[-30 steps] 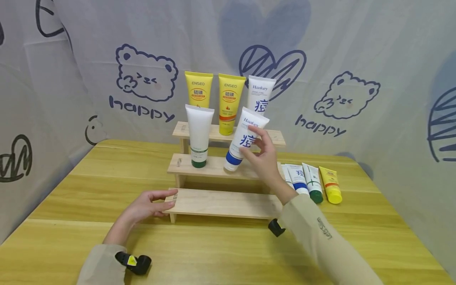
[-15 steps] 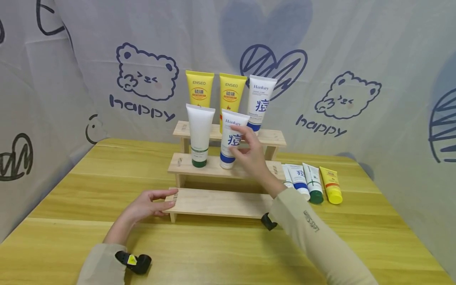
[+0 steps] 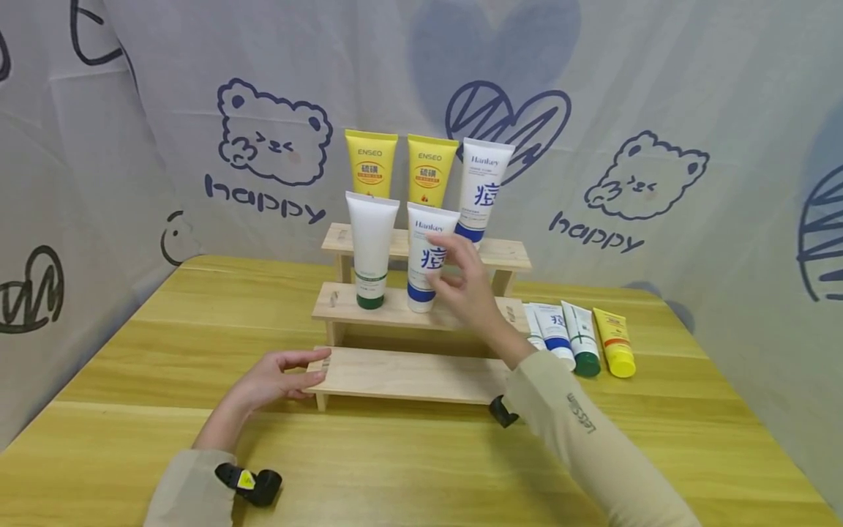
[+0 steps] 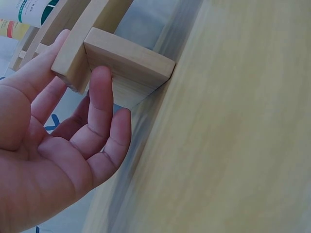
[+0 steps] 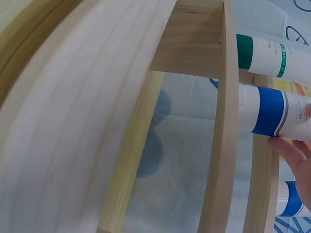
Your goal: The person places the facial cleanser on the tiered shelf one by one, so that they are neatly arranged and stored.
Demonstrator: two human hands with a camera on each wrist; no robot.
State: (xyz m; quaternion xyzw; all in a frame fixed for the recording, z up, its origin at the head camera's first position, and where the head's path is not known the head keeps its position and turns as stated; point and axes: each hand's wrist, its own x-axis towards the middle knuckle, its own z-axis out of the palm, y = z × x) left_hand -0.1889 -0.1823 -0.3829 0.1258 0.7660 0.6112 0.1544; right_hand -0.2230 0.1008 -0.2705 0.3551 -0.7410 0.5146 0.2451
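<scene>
My right hand point(image 3: 469, 285) pinches a white squeeze tube point(image 3: 420, 256) with a blue band and blue lettering. The tube stands upright, cap down, at the middle step of a three-tier wooden display stand point(image 3: 408, 375). Just left of it is a white tube with a green cap point(image 3: 372, 245). In the right wrist view, fingers point(image 5: 286, 150) lie along the side of the blue-banded tube point(image 5: 270, 111). My left hand point(image 3: 273, 382) grips the left end of the lowest step. Seen from the left wrist, that hand point(image 4: 63, 141) has its fingertips at the step's end and leg point(image 4: 129, 53).
Two yellow tubes point(image 3: 371, 162) and a white-and-blue tube point(image 3: 486, 172) stand on the top step. Several tubes lie on the table right of the stand, among them a yellow one point(image 3: 615, 342) and a green-capped one point(image 3: 582, 338). A printed cloth point(image 3: 395, 66) hangs behind.
My right hand has moved left with the white-and-blue tube, which went from tilted to upright beside the green-capped tube. The left hand has stayed at the lowest step's end.
</scene>
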